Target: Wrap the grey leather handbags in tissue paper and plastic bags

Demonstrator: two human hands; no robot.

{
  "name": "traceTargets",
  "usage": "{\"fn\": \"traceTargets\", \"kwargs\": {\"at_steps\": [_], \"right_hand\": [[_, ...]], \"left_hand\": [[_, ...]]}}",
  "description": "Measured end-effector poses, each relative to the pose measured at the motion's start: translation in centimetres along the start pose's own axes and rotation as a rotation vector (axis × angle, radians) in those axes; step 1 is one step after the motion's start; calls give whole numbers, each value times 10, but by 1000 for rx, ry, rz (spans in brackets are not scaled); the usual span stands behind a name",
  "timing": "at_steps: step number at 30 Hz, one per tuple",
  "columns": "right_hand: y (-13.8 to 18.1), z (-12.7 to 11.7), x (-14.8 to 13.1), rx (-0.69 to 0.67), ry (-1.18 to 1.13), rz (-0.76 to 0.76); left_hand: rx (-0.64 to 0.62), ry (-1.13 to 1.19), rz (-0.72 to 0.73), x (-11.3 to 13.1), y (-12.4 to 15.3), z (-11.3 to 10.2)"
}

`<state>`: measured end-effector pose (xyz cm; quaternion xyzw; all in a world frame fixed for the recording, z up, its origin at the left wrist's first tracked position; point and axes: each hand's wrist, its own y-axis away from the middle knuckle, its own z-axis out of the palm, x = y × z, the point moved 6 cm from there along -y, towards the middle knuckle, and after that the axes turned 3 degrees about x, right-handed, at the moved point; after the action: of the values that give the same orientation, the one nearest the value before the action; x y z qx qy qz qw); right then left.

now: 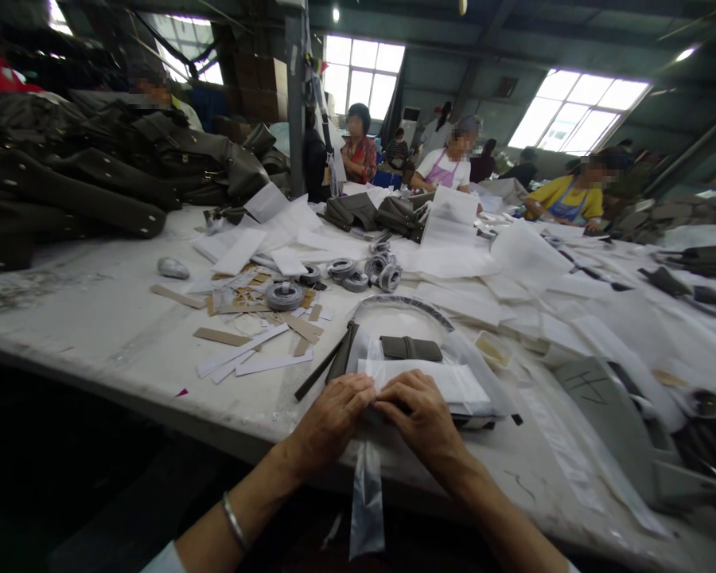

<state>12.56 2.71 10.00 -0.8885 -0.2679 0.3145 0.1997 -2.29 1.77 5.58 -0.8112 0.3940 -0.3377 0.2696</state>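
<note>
A dark olive handbag (410, 348) lies on the table in front of me, partly covered by a white sheet (447, 382) and clear film. Its curved handle (402, 302) is wrapped in plastic and arches away from me. A dark strap (341, 358) lies along its left side. At the bag's near edge, my left hand (334, 410) is closed with its fingertips on a clear plastic strip (367, 497). My right hand (421, 406) pinches the same strip, fingertips nearly meeting the left ones. The strip's loose end hangs over the table edge; my fingers hide the pinched part.
Rolled grey straps (283, 294) and cardboard strips (222, 337) lie beyond to the left. Dark bags (83, 191) are piled at far left, white sheets (471, 255) at the back. A grey tape dispenser (608, 422) stands at right. Several people work across the table.
</note>
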Motion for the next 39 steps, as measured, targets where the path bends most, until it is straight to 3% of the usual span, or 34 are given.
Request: {"fn": "traceTargets", "kwargs": {"at_steps": [5,7,11,14,17,20,22,25,29,33,39], "right_hand": [[11,10,5,0,-37,-32],[12,9,3,9,-26,-46],[12,4,-2,52,-3,-114],[25,-7,-13,54,-14,-227],[53,-12,-27,-82,2,-345],[86,0,-34,-266,153,-463],[98,12,-33,-283,250,-496],[98,26,-32,-226,204,-480],[85,31,-39,-130,-26,-446],[80,26,-42,-92,-233,-274],[94,32,-38,-73,-283,-127]], "left_hand": [[-142,244,-187,-8,-5,-8],[-78,223,-193,-7,-6,-9],[131,53,-61,5,-5,-6],[197,-31,-9,12,-1,-3],[187,-57,-3,14,0,-2],[172,-77,0,16,-1,-4],[175,-89,-11,17,-2,-5],[175,-111,-25,18,-3,-5],[175,-129,-44,19,-2,-4],[179,-154,-40,18,2,1],[156,-177,-38,15,5,7]]}}
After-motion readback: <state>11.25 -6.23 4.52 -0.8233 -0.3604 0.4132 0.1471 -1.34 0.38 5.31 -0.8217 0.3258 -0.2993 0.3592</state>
